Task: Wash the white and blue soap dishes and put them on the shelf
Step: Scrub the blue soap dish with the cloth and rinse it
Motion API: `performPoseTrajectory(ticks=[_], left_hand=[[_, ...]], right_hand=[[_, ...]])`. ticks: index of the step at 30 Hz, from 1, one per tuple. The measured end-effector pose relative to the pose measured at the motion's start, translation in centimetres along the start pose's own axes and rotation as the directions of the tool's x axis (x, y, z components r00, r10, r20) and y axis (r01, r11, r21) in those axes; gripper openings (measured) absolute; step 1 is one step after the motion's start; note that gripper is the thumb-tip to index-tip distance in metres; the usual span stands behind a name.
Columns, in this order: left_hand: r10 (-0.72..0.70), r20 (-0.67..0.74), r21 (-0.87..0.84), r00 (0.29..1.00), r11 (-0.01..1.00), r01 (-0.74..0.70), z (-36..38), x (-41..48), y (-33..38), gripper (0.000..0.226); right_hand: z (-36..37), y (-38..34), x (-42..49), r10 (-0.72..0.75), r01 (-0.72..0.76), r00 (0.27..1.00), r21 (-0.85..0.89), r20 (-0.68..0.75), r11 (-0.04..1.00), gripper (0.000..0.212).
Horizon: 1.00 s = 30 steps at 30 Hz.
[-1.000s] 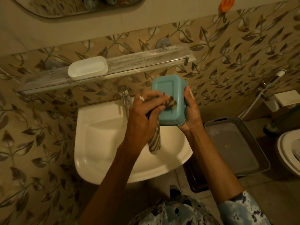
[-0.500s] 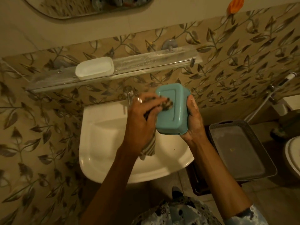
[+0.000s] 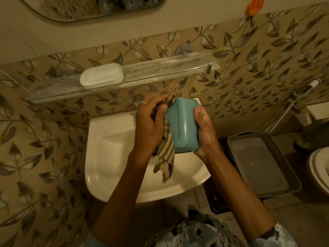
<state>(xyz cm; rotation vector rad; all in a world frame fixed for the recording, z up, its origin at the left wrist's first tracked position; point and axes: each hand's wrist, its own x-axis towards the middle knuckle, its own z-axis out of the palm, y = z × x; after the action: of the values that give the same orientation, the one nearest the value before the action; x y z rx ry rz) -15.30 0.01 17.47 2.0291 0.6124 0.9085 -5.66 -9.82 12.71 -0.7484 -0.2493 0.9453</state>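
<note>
Now the blue dish (image 3: 182,124) sits differently in the hands than it did a second ago. Then its flat base faced the camera and the cloth (image 3: 164,155) was rubbing across that face; at this moment the dish is turned so a long side and its rounded edge show, and the cloth has slid round to the left flank and the far end. The right hand (image 3: 204,132) is closed around the dish's right side, thumb on top, holding it over the basin (image 3: 110,150). The left hand (image 3: 151,125) is clenched on the cloth, pressing it against the dish — a striped tail hangs loose below toward the basin.

My reading: the base is finished and the wiping has moved on to the sides, so this dish is near the end of its cleaning. Whether it is wet or being dried I cannot tell; no water is visibly running.

The white dish (image 3: 101,75) already rests on the shelf (image 3: 169,68), toward its left part, with bare shelf to its right — room enough for the blue one. What remains, I judge, is to finish the rub and set the blue dish up beside it.
</note>
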Motion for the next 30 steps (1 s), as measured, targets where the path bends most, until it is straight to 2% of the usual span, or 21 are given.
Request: performPoseTrajectory(ticks=[3,6,8,10,12,16,18,20,22,23,24,25,26,28,29,30], left_hand=[[0.019,0.023,-0.004,1.0,1.0,-0.019,1.2,-4.9,0.2,0.028],[0.128,0.034,0.002,0.991,0.992,-0.128,2.1,-7.0,0.1,0.033],[0.218,0.107,0.052,0.97,0.973,-0.224,2.3,-5.6,0.2,0.03],[0.245,0.195,0.137,0.95,0.952,-0.273,2.2,-3.6,0.5,0.028],[0.172,0.207,0.135,0.963,0.97,-0.202,1.8,-1.3,0.5,0.029],[-0.07,0.071,-0.013,0.995,0.997,0.072,0.5,1.3,-1.3,0.031],[-0.195,0.084,-0.074,0.977,0.977,0.201,0.4,-0.2,-2.1,0.031],[-0.231,0.14,-0.106,0.963,0.963,0.247,0.4,-2.6,-2.7,0.029],[-0.335,0.214,-0.159,0.917,0.915,0.371,0.6,-4.7,-3.3,0.03],[-0.428,0.233,-0.211,0.873,0.854,0.475,0.8,-5.3,-3.4,0.031],[-0.528,0.234,-0.27,0.817,0.772,0.576,1.0,-5.7,-3.4,0.032],[-0.612,0.232,-0.331,0.756,0.681,0.653,1.0,-5.9,-3.5,0.031],[-0.68,0.218,-0.393,0.7,0.596,0.7,0.9,-5.9,-3.6,0.031],[-0.755,0.215,-0.529,0.62,0.444,0.724,-0.2,-5.7,-4.1,0.034],[-0.763,0.232,-0.583,0.603,0.387,0.714,-0.8,-5.4,-4.3,0.045],[-0.76,0.249,-0.601,0.6,0.365,0.712,-1.5,-5.0,-4.3,0.062]], right_hand=[[-0.2,-0.8,0.3,-0.041,0.041,0.998,0.015,-0.042,0.999,0.088],[-0.5,-1.3,0.4,-0.074,0.069,0.993,-0.055,-0.093,0.996,0.084],[-0.3,-0.9,0.5,-0.069,0.058,0.992,-0.104,-0.103,0.993,0.064],[0.2,-0.3,0.5,-0.064,0.047,0.992,-0.149,-0.111,0.988,0.048],[0.6,0.2,0.4,-0.078,0.057,0.992,-0.2,-0.1,0.978,0.036],[1.1,0.1,0.0,-0.06,0.04,0.996,-0.255,-0.069,0.966,0.023],[1.2,0.1,0.0,-0.06,0.033,0.993,-0.24,-0.104,0.97,0.023],[1.0,0.0,0.2,-0.081,0.045,0.982,-0.204,-0.173,0.978,0.022],[1.1,-0.3,0.6,-0.126,0.038,0.961,-0.333,-0.248,0.942,0.018],[1.2,-0.4,0.7,-0.171,0.04,0.956,-0.473,-0.237,0.88,0.018],[1.4,-0.4,0.7,-0.231,0.081,0.959,-0.626,-0.162,0.776,0.02],[1.5,-0.2,0.6,-0.295,0.174,0.955,-0.769,-0.02,0.616,0.022],[1.6,0.2,0.5,-0.324,0.285,0.933,-0.871,0.156,0.4,0.022],[2.0,1.0,-0.1,-0.23,0.437,0.874,-0.899,0.429,-0.014,0.023],[2.0,1.4,-0.4,-0.156,0.487,0.848,-0.861,0.507,-0.15,0.022],[2.0,1.7,-0.6,-0.089,0.533,0.821,-0.813,0.564,-0.235,0.019]])
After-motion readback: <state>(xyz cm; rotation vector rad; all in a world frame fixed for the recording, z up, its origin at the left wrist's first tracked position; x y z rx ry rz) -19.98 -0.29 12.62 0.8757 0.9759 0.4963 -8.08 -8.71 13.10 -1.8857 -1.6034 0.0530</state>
